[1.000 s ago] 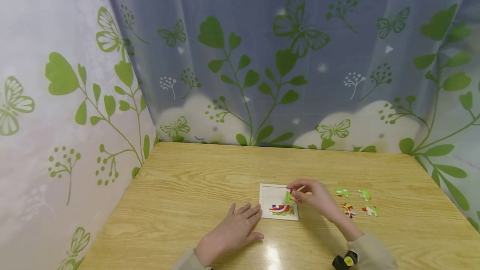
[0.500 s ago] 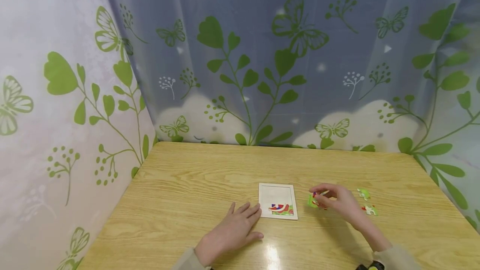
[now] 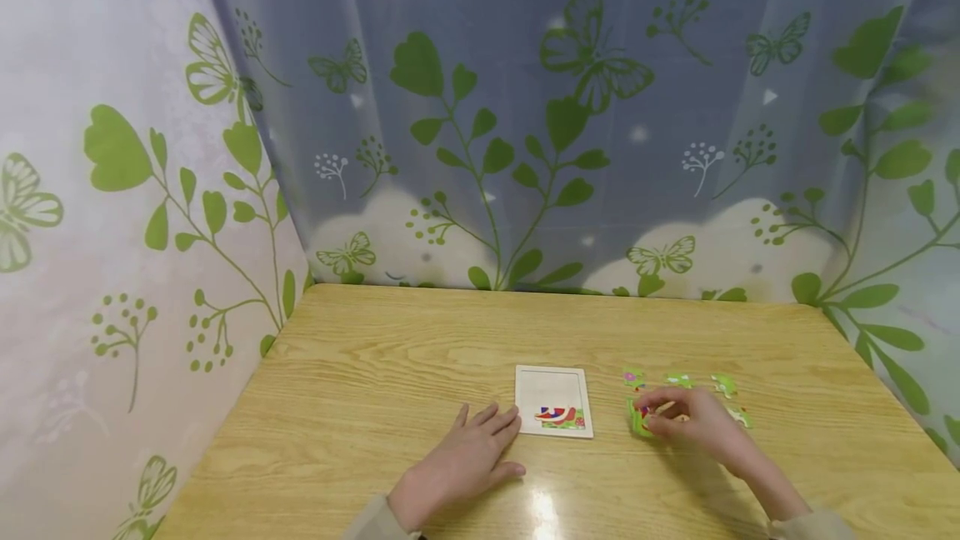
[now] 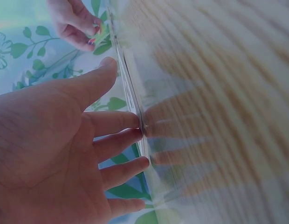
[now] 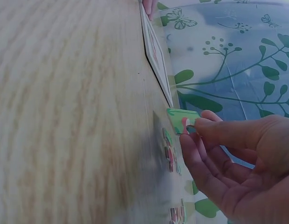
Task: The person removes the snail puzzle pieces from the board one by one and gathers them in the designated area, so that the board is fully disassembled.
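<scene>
My left hand [image 3: 472, 457] lies with straight, spread fingers, its fingertips touching the left edge of a white puzzle tray [image 3: 528, 386]. Inside the tray's lower right part sit a few joined puzzle pieces [image 3: 562, 417] in red, white, blue and green. To the right of the tray, my right hand [image 3: 693, 423] pinches a green puzzle piece [image 5: 182, 120] between thumb and fingers, a little above the table. Loose puzzle pieces lie around and partly under that hand, among them a green one with a pink spot [image 3: 633, 376] and a green one [image 3: 723, 385] farther right.
Everything rests on a wood-grain table [image 3: 390, 348]. A blue-grey curtain [image 3: 480, 107] printed with green leaves and butterflies hangs behind it, and a pale printed curtain [image 3: 45, 290] stands along the left side.
My right hand has moved right, from over the tray to above the loose pieces, carrying the puzzle piece with it. My left hand stays at the tray's edge.
</scene>
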A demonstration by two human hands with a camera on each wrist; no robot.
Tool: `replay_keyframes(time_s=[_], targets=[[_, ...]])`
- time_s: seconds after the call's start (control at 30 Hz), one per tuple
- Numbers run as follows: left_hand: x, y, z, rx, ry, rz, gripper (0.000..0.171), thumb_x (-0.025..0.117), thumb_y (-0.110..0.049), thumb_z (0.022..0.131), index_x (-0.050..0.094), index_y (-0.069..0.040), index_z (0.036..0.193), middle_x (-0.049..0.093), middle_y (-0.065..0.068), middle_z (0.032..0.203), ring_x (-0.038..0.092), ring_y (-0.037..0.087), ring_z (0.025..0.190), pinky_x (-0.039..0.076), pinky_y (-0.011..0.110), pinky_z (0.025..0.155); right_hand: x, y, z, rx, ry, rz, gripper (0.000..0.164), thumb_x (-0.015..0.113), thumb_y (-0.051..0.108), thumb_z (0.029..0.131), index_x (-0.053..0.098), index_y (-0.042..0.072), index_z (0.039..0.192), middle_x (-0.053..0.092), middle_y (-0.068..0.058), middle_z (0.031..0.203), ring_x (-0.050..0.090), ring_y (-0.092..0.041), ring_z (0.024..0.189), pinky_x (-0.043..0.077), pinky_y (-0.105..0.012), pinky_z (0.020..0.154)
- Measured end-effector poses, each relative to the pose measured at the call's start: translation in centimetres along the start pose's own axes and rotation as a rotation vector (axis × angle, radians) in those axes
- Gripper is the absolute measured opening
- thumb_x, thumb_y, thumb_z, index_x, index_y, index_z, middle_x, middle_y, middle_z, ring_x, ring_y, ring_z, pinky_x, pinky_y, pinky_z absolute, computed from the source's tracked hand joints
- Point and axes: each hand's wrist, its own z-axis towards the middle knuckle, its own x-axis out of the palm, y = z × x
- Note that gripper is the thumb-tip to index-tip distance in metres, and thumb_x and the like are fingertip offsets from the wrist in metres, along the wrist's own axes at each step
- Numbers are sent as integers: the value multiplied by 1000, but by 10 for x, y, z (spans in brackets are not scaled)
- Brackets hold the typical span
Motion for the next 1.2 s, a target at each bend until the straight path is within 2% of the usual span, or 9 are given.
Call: replay_keyframes(time_s=[0.17,0.33,0.6,0.73,0.87,1.0,1.2], targets=[[0,0,0,3,-1,-10,69,53,-53,100,46,-9,152,41,4,160,37,33,147,29,64,116,4,-6,-1,-38,34,-20,23,77,11,89,73,1,109,69,-12,103,68,-8,81,58,-25,63],[-1,1,0,3,-2,-11,69,53,-54,100,47,-9,152,41,4,160,37,33,147,30,64,116,9,-7,-1,-64,29,-113,17,80,10,86,75,5,102,70,-4,95,67,-5,76,55,-24,62],[1,1,0,4,-7,-15,68,54,-52,100,47,-8,152,41,4,160,37,32,147,29,63,116,14,-5,-3,-19,-17,-241,19,82,14,84,75,11,103,74,-1,96,68,-11,78,55,-27,66],[2,2,1,-1,-5,-13,68,54,-52,100,46,-9,152,40,3,160,36,32,148,28,63,117,15,-2,-4,33,-40,-235,18,81,17,86,76,12,103,74,-4,102,69,-15,81,56,-28,63],[2,2,1,2,-9,-9,68,54,-53,100,47,-8,152,41,3,160,36,32,148,29,63,117,14,4,-5,80,-72,-209,18,76,22,92,76,11,105,73,-4,102,69,-16,81,54,-26,60],[1,2,0,9,-16,-10,68,55,-52,100,48,-7,151,42,4,159,38,33,147,30,64,116,11,10,-2,72,-119,-226,18,70,25,96,75,11,106,75,-3,99,69,-16,81,54,-26,61],[0,1,0,9,-19,-7,68,56,-51,100,48,-7,151,42,4,159,38,33,147,30,64,116,9,18,3,43,-183,-216,16,69,23,98,76,13,108,76,-5,104,73,-21,88,58,-31,67]])
